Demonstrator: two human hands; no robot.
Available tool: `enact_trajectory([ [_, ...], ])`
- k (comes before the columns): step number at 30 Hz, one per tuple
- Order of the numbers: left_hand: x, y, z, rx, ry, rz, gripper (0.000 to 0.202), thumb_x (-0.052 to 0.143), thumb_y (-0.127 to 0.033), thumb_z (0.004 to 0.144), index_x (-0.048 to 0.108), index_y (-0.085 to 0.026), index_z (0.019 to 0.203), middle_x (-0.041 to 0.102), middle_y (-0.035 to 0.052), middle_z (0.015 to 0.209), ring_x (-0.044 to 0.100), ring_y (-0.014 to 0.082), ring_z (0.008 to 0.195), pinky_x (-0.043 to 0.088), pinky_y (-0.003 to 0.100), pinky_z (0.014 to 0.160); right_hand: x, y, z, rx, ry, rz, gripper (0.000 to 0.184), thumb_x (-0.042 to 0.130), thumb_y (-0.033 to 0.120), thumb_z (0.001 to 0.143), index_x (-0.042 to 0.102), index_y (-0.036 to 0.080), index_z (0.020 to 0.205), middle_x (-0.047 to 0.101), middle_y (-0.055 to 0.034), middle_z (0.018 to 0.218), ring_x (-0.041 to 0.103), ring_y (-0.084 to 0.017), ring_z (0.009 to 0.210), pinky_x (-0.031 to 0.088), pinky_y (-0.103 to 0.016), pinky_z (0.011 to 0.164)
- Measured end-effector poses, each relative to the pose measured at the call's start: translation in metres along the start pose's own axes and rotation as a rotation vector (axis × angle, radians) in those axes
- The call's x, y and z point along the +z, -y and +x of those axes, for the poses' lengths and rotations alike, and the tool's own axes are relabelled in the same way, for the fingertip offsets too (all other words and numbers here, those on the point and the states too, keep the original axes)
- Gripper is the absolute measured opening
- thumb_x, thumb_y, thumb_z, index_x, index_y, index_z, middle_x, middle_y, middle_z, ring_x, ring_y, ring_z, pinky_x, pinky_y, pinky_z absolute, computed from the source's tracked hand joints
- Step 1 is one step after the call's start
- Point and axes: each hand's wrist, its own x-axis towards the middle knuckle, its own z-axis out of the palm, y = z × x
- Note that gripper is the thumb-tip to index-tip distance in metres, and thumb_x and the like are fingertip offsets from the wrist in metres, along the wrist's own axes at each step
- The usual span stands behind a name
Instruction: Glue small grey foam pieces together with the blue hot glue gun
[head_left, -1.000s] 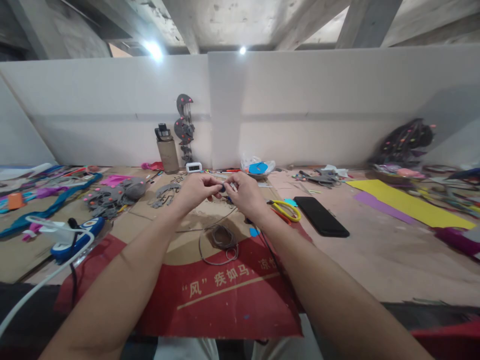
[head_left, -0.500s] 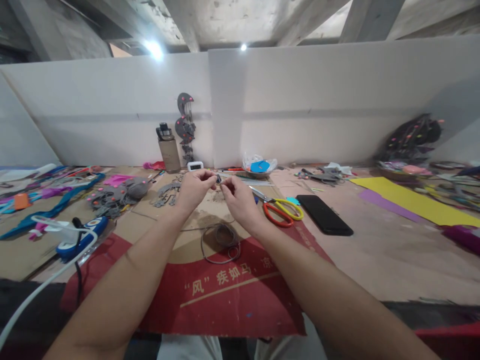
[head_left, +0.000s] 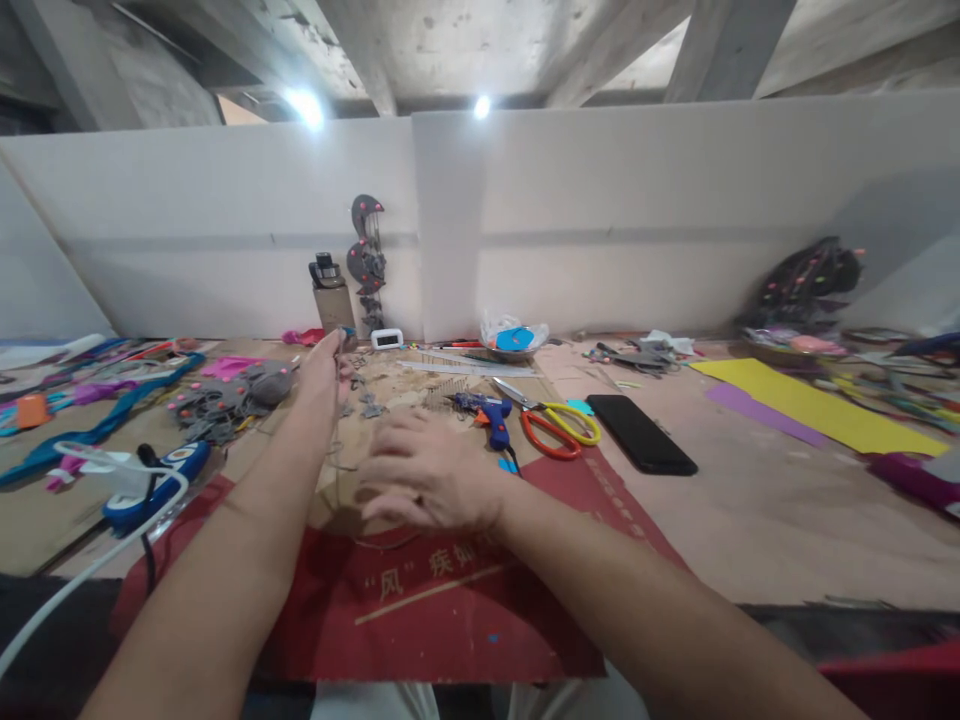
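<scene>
My left hand [head_left: 324,368] is raised over the cardboard mat [head_left: 450,600], its fingertips pinched on a small dark piece [head_left: 346,333]; a thin wire trails down from it. Fingers stretched out, my right hand [head_left: 427,478] lies flat on the mat and covers the coil of grey wire that lies there. A blue glue gun [head_left: 487,410] and orange-and-yellow scissors [head_left: 556,427] lie just beyond the right hand.
A black phone [head_left: 641,433] lies right of the scissors, and a yellow sheet [head_left: 814,408] farther right. A water bottle [head_left: 331,296], a grey felt ornament [head_left: 367,258] and a white timer [head_left: 387,338] stand at the back wall. Grey felt pieces [head_left: 225,392] and a power strip [head_left: 150,468] lie at left.
My hands have parted. The left one lifted away to the left with the small piece; the right one dropped flat onto the wire coil. The glue gun now shows.
</scene>
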Motion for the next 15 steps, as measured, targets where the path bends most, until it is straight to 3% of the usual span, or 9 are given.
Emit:
enact_trajectory([
  [2,-0.003,0.000,0.004,-0.023,-0.003,-0.017,0.012,0.065,-0.016,0.063,0.054,-0.015,0.066,0.052,-0.0050,0.056,0.031,0.0010,0.036,0.016,0.014,0.032,-0.014,-0.012,-0.005,0.207,-0.181,0.047,0.029,0.040,0.036,0.091,0.063,0.018,0.090,0.064,-0.0062,0.088,0.054,-0.017,0.086,0.041,-0.030,0.081],
  [4,-0.003,0.001,0.004,-0.034,0.025,-0.015,0.012,0.066,-0.017,0.063,0.054,-0.014,0.066,0.050,-0.0055,0.054,0.031,0.0008,0.035,0.016,0.014,0.031,-0.024,-0.032,-0.015,0.574,-0.298,-0.059,0.033,0.035,0.035,0.092,0.061,0.017,0.084,0.063,-0.0066,0.080,0.055,-0.017,0.077,0.042,-0.030,0.072],
  [6,-0.001,0.003,0.001,-0.033,0.061,-0.002,0.012,0.067,-0.018,0.063,0.055,-0.014,0.065,0.048,-0.0062,0.052,0.031,0.0008,0.035,0.016,0.014,0.031,-0.026,-0.055,-0.030,0.911,-0.207,-0.226,0.029,0.041,0.037,0.089,0.061,0.018,0.080,0.063,-0.0084,0.078,0.056,-0.019,0.074,0.041,-0.031,0.070],
  [8,0.004,0.004,-0.004,-0.020,0.089,0.012,0.012,0.068,-0.018,0.063,0.057,-0.014,0.065,0.046,-0.0068,0.050,0.030,0.0008,0.035,0.016,0.014,0.030,-0.022,-0.072,-0.046,1.146,0.044,-0.291,0.028,0.052,0.041,0.082,0.062,0.018,0.070,0.062,-0.0114,0.070,0.059,-0.024,0.075,0.042,-0.034,0.069],
  [9,0.006,0.004,-0.007,-0.011,0.101,0.019,0.012,0.068,-0.018,0.063,0.057,-0.014,0.065,0.045,-0.0070,0.050,0.030,0.0008,0.035,0.016,0.014,0.031,-0.017,-0.078,-0.053,1.205,0.158,-0.271,0.026,0.057,0.041,0.078,0.063,0.018,0.070,0.063,-0.0122,0.070,0.060,-0.026,0.077,0.042,-0.035,0.070],
  [11,0.011,0.005,-0.014,0.002,0.124,0.030,0.011,0.068,-0.017,0.063,0.058,-0.014,0.065,0.044,-0.0072,0.048,0.030,0.0008,0.035,0.017,0.013,0.031,-0.007,-0.085,-0.064,1.276,0.264,-0.233,0.019,0.064,0.036,0.071,0.065,0.018,0.073,0.065,-0.0140,0.076,0.061,-0.028,0.082,0.044,-0.036,0.071],
  [15,0.019,0.005,-0.026,-0.008,0.158,0.041,0.012,0.070,-0.017,0.061,0.060,-0.013,0.066,0.043,-0.0069,0.048,0.030,0.0008,0.037,0.017,0.013,0.032,0.006,-0.092,-0.072,1.361,0.236,-0.188,0.018,0.063,0.024,0.066,0.064,0.015,0.083,0.065,-0.0161,0.082,0.062,-0.028,0.078,0.045,-0.035,0.064],
])
